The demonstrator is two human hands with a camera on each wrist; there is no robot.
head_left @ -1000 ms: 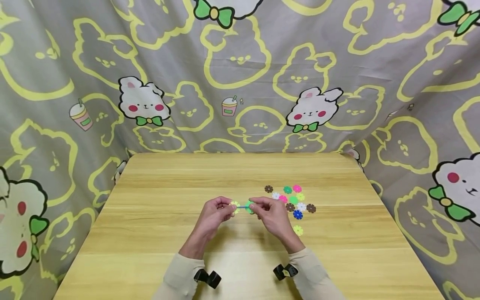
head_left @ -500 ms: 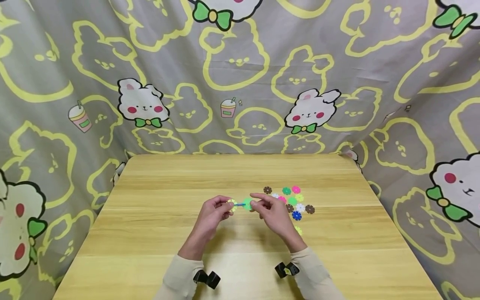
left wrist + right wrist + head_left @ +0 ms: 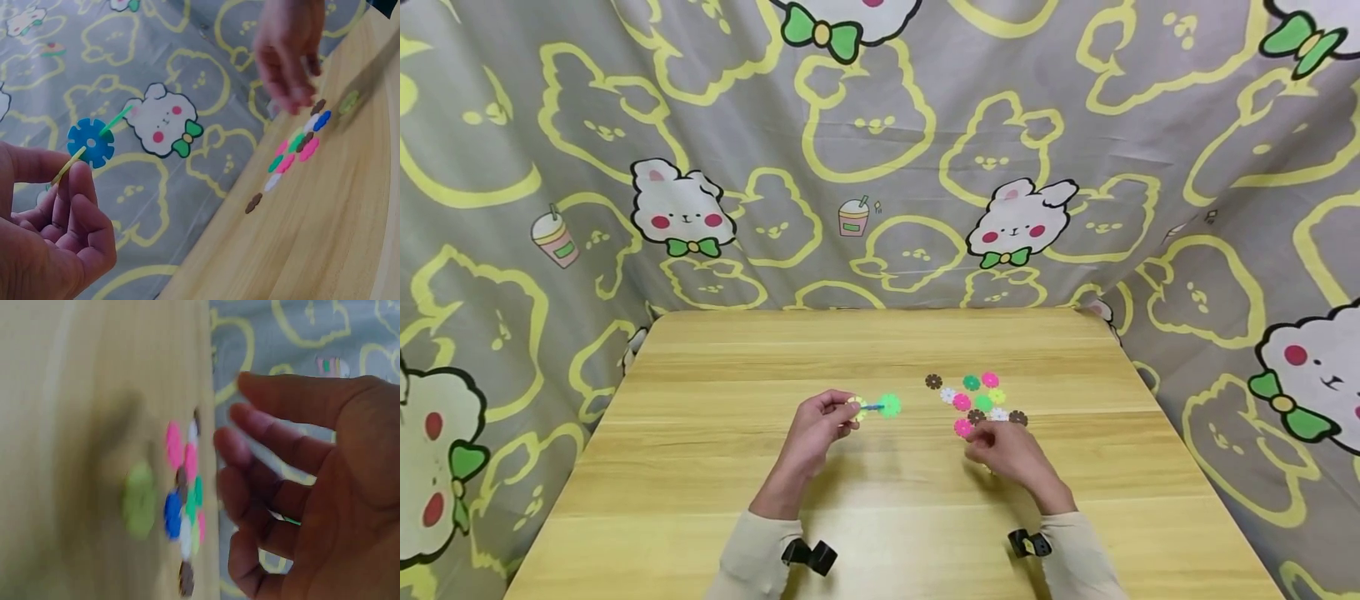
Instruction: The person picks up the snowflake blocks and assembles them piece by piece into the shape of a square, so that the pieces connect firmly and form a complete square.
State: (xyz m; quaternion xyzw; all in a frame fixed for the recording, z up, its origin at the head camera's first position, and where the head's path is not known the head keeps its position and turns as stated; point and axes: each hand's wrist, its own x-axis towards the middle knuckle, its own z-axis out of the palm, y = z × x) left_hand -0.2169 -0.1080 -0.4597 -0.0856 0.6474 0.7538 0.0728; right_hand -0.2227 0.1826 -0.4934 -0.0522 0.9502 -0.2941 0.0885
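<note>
My left hand pinches a short chain of notched plastic discs between thumb and fingers, raised over the table. The chain joins a yellow disc at the fingertips, a blue disc facing the left wrist camera, and a green disc at its free end. My right hand hovers above the loose discs with fingers loosely bent and nothing in its grasp. Below it, in the right wrist view, lie a yellow-green disc and a blue disc. A pink disc shows beside its fingertips.
Several loose discs in pink, white, brown and green, such as a brown disc, lie right of centre on the wooden table. A patterned curtain hangs around the back and sides.
My right hand has let go of the green disc and moved right, over the loose discs. My left hand keeps hold of the chain, shifted slightly left.
</note>
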